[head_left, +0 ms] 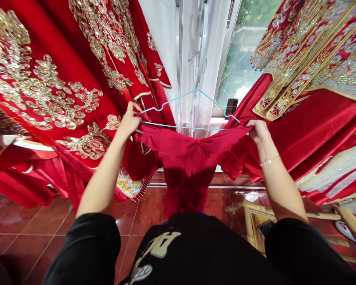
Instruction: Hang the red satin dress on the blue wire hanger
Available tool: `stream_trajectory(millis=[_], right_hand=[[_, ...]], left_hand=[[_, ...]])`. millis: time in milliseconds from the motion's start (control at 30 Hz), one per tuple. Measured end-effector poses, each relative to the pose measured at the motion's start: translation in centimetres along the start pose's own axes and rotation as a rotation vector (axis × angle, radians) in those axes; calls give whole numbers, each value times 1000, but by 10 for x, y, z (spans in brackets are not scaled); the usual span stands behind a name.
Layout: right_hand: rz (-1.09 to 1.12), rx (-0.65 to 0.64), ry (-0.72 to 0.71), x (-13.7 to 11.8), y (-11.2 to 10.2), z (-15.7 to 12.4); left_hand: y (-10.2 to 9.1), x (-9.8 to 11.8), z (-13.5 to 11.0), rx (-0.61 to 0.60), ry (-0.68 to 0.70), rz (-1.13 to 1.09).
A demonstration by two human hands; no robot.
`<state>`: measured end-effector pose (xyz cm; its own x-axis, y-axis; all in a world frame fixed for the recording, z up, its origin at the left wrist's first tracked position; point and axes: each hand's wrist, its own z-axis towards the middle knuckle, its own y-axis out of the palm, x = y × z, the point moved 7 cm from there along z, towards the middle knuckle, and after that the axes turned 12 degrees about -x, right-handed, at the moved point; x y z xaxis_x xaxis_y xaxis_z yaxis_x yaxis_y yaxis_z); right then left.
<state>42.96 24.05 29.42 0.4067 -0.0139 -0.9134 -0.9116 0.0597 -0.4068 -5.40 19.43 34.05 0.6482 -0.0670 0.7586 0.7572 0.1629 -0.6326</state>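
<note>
A dark red dress [192, 158] with a bow at the middle of its neckline hangs in front of me from a light blue wire hanger [180, 96]. My left hand [132, 117] is closed on the dress's left shoulder edge, close to that end of the hanger. At the opposite shoulder, my right hand [258, 130] pinches the fabric just beyond the hanger's tip. The neckline is stretched wide between both hands. The hanger's metal hook [204, 65] points up against the white curtain; whether it hangs on anything is unclear.
Red garments with gold sequin embroidery [86, 99] hang on the left, and more embroidered ones [308, 59] on the right. Behind are a white curtain [190, 35] and a window [240, 47] with a phone [231, 107] at its sill. A wooden chair [250, 221] stands low right on red tiles.
</note>
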Motion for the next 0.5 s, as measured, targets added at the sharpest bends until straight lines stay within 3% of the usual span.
stream_trajectory(millis=[133,333,400,500], right_hand=[[170,72,-24,29,7,-12],[348,106,-99,31,18,-16],[343,89,-98,30,25,-19],[311,94,-115,31,34,-32]], left_hand=[[17,-9,-20,122,-9,-373],[39,-6,-16,-167,-78,-679],[47,-20,-18,-200,-140,-800],[62,-52,-31,-154,-264,-874]])
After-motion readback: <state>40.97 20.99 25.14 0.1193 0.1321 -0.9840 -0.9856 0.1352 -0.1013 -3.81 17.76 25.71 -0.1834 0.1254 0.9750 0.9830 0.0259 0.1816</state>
